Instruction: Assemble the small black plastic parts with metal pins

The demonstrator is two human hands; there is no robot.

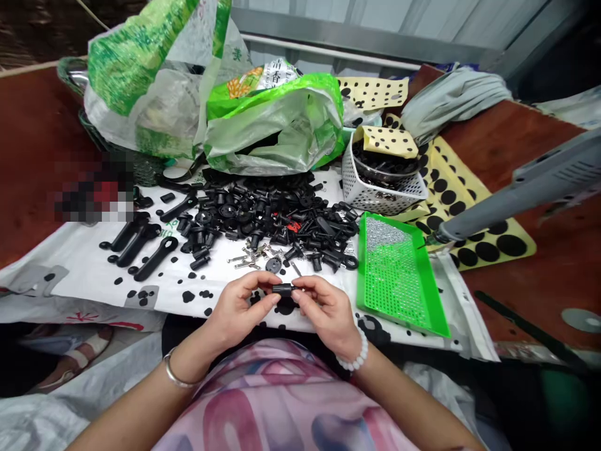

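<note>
Between my two hands, just above the front of the white cloth, is a small black plastic cylinder (282,289). My left hand (241,305) pinches its left end with thumb and forefinger. The fingers of my right hand (327,312) close on its right, narrower end; whether they also hold a separate small piece there I cannot tell. Right behind my hands lie a round black disc (273,265) and several metal clips (253,255). A heap of black plastic parts (235,213) spreads beyond them.
Black handle-shaped parts (156,258) lie at left. A green tray (439,313) of small silvery pieces stands at right, with a grey power screwdriver (507,194) above its edge. Behind are a white basket (375,197), sheets of black dots (509,250) and green plastic bags (277,134).
</note>
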